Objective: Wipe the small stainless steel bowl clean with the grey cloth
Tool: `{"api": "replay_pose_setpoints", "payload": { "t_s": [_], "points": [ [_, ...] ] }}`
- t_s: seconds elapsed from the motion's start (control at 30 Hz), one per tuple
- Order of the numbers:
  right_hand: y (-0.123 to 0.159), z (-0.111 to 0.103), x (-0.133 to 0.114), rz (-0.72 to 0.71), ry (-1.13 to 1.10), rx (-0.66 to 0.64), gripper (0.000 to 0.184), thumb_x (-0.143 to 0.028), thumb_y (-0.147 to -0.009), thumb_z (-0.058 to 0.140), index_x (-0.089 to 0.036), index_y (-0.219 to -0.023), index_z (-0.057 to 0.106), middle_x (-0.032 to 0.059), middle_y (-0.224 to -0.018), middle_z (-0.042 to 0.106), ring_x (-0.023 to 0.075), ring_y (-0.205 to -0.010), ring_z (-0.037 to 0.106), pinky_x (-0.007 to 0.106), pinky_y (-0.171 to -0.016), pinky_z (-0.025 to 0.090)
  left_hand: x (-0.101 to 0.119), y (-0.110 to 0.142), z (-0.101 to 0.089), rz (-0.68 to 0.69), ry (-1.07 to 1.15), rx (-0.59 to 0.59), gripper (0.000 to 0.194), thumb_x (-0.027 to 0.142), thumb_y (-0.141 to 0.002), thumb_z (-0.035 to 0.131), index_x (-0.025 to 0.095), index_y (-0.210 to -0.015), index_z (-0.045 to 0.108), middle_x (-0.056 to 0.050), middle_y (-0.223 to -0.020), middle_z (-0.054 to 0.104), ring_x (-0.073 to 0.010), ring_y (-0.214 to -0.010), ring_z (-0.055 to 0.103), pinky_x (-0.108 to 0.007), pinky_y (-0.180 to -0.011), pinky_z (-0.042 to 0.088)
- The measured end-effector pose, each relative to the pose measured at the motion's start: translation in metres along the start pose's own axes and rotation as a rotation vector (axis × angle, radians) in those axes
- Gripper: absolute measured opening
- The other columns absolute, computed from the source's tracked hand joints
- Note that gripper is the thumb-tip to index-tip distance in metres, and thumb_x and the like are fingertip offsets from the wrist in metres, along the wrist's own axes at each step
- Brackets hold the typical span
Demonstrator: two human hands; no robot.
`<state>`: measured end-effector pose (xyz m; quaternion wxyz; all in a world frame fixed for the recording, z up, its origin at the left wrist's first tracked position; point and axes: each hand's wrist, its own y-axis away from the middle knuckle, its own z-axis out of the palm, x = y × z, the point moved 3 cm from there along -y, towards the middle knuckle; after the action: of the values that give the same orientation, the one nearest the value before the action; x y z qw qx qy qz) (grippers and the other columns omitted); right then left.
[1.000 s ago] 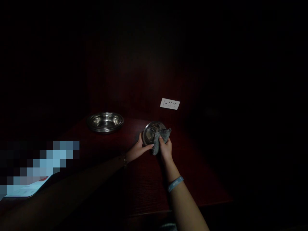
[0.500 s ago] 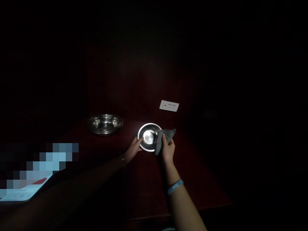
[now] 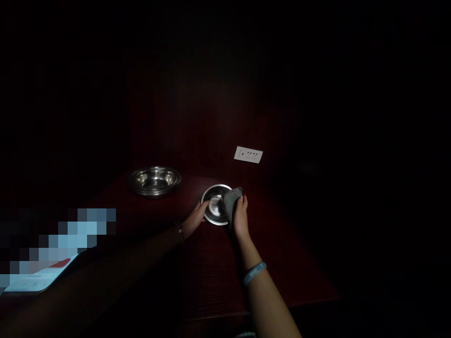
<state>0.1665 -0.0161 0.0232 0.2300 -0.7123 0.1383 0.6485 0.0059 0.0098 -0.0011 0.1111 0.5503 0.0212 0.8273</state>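
Note:
A shiny steel bowl (image 3: 215, 206) is tilted toward me above the dark red table. Its left rim is pinched by my left hand (image 3: 196, 219), with the thumb over the inner edge. My right hand (image 3: 241, 218) is closed on a grey cloth (image 3: 232, 201), which lies over the bowl's right rim. The cloth hides that side of the bowl, and some of my right fingers are out of sight behind it. To the left of the bowl, a stack of round steel dishes (image 3: 155, 182) rests on the table.
The dark red table (image 3: 282, 272) ends at a front edge low in view. A white socket plate (image 3: 248, 154) is on the wall behind. At lower left a lit screen (image 3: 35, 279) shows, partly pixelated. The surroundings are very dark.
My right hand and the cloth have shifted a little left, further over the bowl. The bowl has dipped slightly, and its rim looks less bright. My left hand keeps its hold.

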Motion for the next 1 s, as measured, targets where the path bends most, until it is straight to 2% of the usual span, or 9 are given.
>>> {"api": "replay_pose_setpoints", "payload": {
  "t_s": [0.07, 0.13, 0.2, 0.33, 0.47, 0.57, 0.67, 0.8, 1.0],
  "points": [
    [0.002, 0.002, 0.0, -0.034, 0.029, -0.008, 0.079, -0.066, -0.087, 0.037, -0.02, -0.149, 0.021, 0.0161, -0.134, 0.055, 0.0266, -0.121, 0.056, 0.041, -0.103, 0.039, 0.0, 0.001, 0.0, 0.0, 0.008, -0.013, 0.036, 0.038, -0.087, 0.056, 0.02, -0.118, 0.056, -0.009, -0.112, 0.07, -0.0201, -0.099, 0.068, -0.035, -0.086, 0.055],
    [0.003, 0.004, -0.003, -0.126, 0.054, 0.023, 0.077, -0.062, -0.088, 0.035, -0.018, -0.149, 0.016, 0.017, -0.145, 0.042, 0.0252, -0.131, 0.046, 0.041, -0.108, 0.034, 0.002, 0.002, 0.001, 0.003, 0.027, -0.022, 0.038, 0.042, -0.086, 0.057, 0.021, -0.119, 0.056, -0.01, -0.117, 0.068, -0.0214, -0.104, 0.066, -0.037, -0.088, 0.054],
    [0.005, 0.004, -0.005, -0.243, 0.117, 0.056, 0.071, -0.058, -0.089, 0.035, -0.015, -0.145, 0.023, 0.0182, -0.149, 0.032, 0.0251, -0.137, 0.035, 0.042, -0.112, 0.027, 0.004, 0.004, 0.002, 0.002, 0.043, -0.018, 0.041, 0.044, -0.086, 0.058, 0.021, -0.12, 0.056, -0.01, -0.121, 0.066, -0.0221, -0.108, 0.065, -0.037, -0.09, 0.054],
    [0.01, 0.004, -0.007, -0.414, 0.331, 0.033, 0.058, -0.054, -0.088, 0.042, -0.015, -0.131, 0.045, 0.0185, -0.144, 0.031, 0.0308, -0.136, 0.028, 0.048, -0.112, 0.024, 0.008, 0.007, 0.004, -0.002, 0.045, 0.018, 0.045, 0.043, -0.088, 0.056, 0.021, -0.127, 0.051, -0.012, -0.128, 0.062, -0.0237, -0.111, 0.064, -0.038, -0.088, 0.055],
    [0.01, 0.006, -0.004, -0.442, 0.436, -0.028, 0.061, -0.055, -0.085, 0.049, -0.02, -0.135, 0.045, 0.0157, -0.142, 0.031, 0.0331, -0.132, 0.029, 0.053, -0.111, 0.025, 0.01, 0.008, 0.004, 0.028, 0.079, 0.02, 0.048, 0.044, -0.087, 0.057, 0.023, -0.129, 0.048, -0.012, -0.13, 0.061, -0.0241, -0.113, 0.063, -0.037, -0.086, 0.057],
    [0.011, 0.009, -0.002, -0.452, 0.444, -0.114, 0.076, -0.057, -0.084, 0.05, -0.022, -0.148, 0.027, 0.0144, -0.147, 0.027, 0.033, -0.134, 0.028, 0.053, -0.112, 0.024, 0.011, 0.008, 0.004, 0.04, 0.104, 0.023, 0.047, 0.044, -0.087, 0.057, 0.022, -0.128, 0.049, -0.012, -0.128, 0.062, -0.023, -0.113, 0.063, -0.037, -0.088, 0.056],
    [0.016, 0.014, -0.003, -0.497, 0.468, -0.26, 0.086, -0.055, -0.086, 0.05, -0.023, -0.153, 0.008, 0.0127, -0.156, 0.014, 0.032, -0.142, 0.019, 0.052, -0.115, 0.021, 0.014, 0.01, 0.006, 0.038, 0.15, 0.022, 0.042, 0.041, -0.089, 0.054, 0.02, -0.126, 0.052, -0.011, -0.126, 0.064, -0.0221, -0.112, 0.063, -0.037, -0.091, 0.055],
    [0.023, 0.016, -0.004, -0.486, 0.489, -0.411, 0.088, -0.053, -0.087, 0.051, -0.024, -0.153, 0.002, 0.0096, -0.16, 0.002, 0.0297, -0.147, 0.006, 0.049, -0.117, 0.017, 0.021, 0.016, 0.009, 0.034, 0.225, -0.015, 0.035, 0.035, -0.095, 0.043, 0.014, -0.119, 0.057, -0.013, -0.124, 0.065, -0.0212, -0.114, 0.062, -0.036, -0.095, 0.052],
    [0.029, 0.02, -0.007, -0.495, 0.406, -0.581, 0.098, -0.043, -0.082, 0.062, -0.023, -0.152, -0.004, 0.0114, -0.158, 0.016, 0.0263, -0.145, 0.021, 0.045, -0.116, 0.024, 0.026, 0.019, 0.008, 0.043, 0.27, 0.003, 0.037, 0.037, -0.096, 0.037, 0.015, -0.118, 0.058, -0.012, -0.133, 0.06, -0.0237, -0.125, 0.055, -0.037, -0.099, 0.05]
  ]
}}
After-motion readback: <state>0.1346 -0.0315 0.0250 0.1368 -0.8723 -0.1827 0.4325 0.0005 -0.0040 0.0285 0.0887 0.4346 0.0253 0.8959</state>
